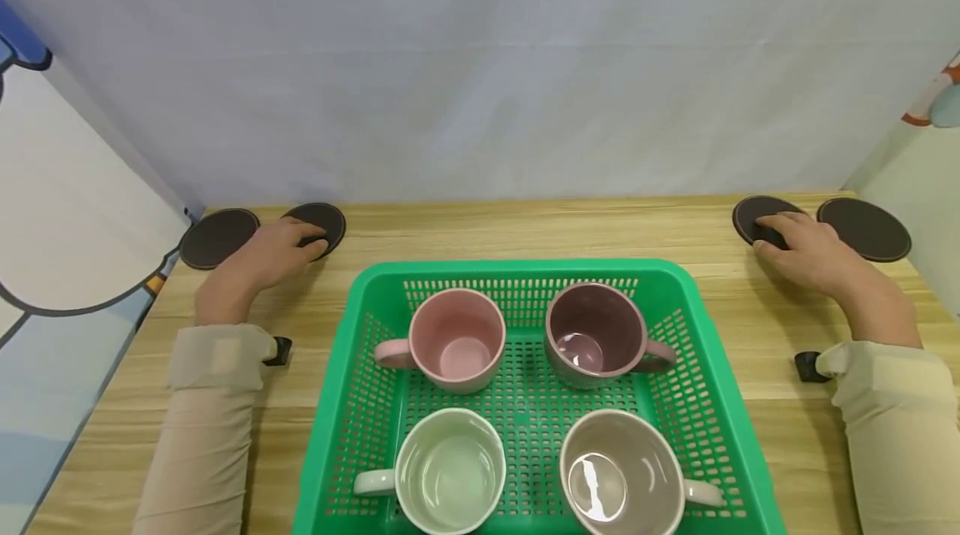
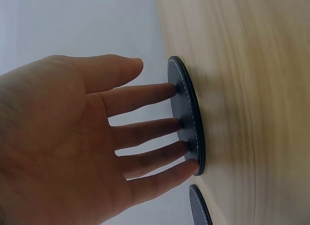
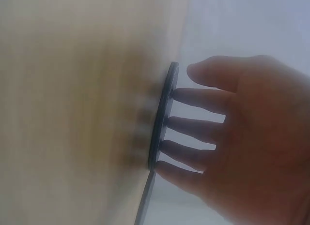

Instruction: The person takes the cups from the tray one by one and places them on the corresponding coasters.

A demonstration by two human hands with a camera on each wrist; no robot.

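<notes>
My left hand [image 1: 279,253] is over a round black coaster [image 1: 330,222] at the table's back left. In the left wrist view its spread fingers [image 2: 145,126] touch the stitched coaster [image 2: 180,106] with their tips, thumb held away. At the back right my right hand [image 1: 806,250] touches another black coaster [image 1: 750,214]; the right wrist view shows straight fingers [image 3: 193,128] meeting its top. Between the arms, a green basket [image 1: 525,267] holds a pink mug [image 1: 459,318], a plum mug [image 1: 596,310], a pale green mug [image 1: 450,468] and a grey-beige mug [image 1: 652,460].
Beside the hands lie two more black coasters, one at the far left [image 1: 217,239] and one at the far right [image 1: 866,228]. A pale cloth wall [image 1: 510,85] rises behind the wooden table [image 1: 525,227]. Printed panels [image 1: 82,185] flank the sides.
</notes>
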